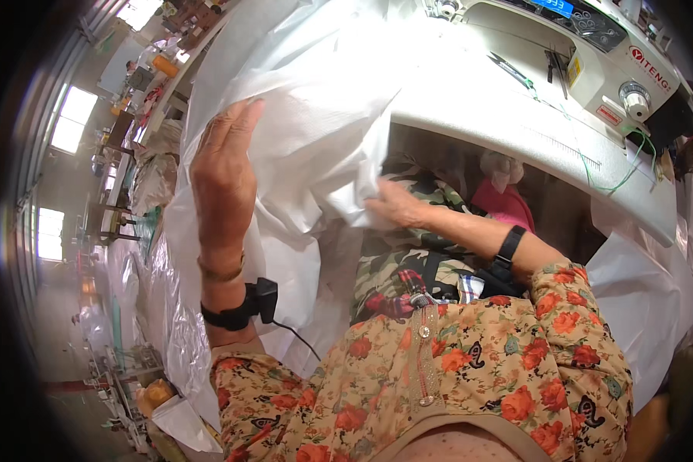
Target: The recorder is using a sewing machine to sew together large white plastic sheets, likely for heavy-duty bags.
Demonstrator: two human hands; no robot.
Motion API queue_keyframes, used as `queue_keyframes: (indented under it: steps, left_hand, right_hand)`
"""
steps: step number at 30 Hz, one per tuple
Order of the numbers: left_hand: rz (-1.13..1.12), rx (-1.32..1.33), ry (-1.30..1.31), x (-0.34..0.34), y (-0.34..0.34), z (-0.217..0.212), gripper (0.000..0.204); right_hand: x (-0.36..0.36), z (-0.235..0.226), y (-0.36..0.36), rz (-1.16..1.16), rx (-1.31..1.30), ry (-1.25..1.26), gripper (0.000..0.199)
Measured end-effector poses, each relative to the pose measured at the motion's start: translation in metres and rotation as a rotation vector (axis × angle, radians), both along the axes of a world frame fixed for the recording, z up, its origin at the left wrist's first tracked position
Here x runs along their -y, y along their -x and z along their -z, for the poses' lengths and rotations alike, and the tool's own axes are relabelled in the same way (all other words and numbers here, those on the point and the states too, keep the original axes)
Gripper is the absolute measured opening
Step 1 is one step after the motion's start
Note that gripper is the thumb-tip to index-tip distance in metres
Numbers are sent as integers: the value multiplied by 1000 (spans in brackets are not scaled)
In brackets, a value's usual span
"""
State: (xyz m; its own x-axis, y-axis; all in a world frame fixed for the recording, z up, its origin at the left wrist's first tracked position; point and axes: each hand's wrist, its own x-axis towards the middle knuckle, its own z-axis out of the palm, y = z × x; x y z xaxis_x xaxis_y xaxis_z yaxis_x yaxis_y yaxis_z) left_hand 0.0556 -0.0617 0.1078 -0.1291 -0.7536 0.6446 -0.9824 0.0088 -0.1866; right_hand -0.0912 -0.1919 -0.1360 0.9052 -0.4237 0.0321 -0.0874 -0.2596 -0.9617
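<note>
Fingers [235,123] of the left hand [222,173] lie extended and together, flat against the white fabric [316,115]. The right hand [393,204] pinches the fabric's lower fold. The fabric's long axis runs from the sewing machine table [516,131] down toward the lap.

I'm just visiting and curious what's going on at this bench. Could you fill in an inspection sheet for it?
Surface: white sewing table, largely draped.
Job's things: white fabric, bunched and spilling off the table edge.
Clutter: scissors and dark tools beside the sewing machine.
Hands: left hand flat against the fabric; right hand pinching its lower edge.
Cables: black wire from the left wrist device; green thread trailing off the table.
Surroundings: workshop aisle with windows at left.
</note>
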Motion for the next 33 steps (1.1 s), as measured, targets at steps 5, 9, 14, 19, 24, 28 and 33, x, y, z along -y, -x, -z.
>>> queue_keyframes:
  steps: [5,9,14,19,24,28,33]
  left_hand:
    - [629,-891,-464,-27,83,-14,21]
    - [665,-1300,-776,-21,118,55,28]
    - [716,-1458,-662,-21,112,121,22]
    - [700,-1568,-663,-24,121,138,35]
    - [823,-1403,-758,-12,126,137,24]
    - [752,-1418,-667,-8,116,134,29]
    - [390,-1538,-448,-7,85,137,20]
  right_hand:
    - [-6,-32,-25,-349,-63,222,49]
    - [5,-8,3,-394,-161,271,44]
    - [46,24,59,-60,-228,278,40]
    - [35,-28,134,243,205,-482,29]
    - [-5,-67,157,29,43,-473,28]
    - [-9,-63,144,164,-190,-455,22]
    - [-1,-76,167,402,206,-539,19]
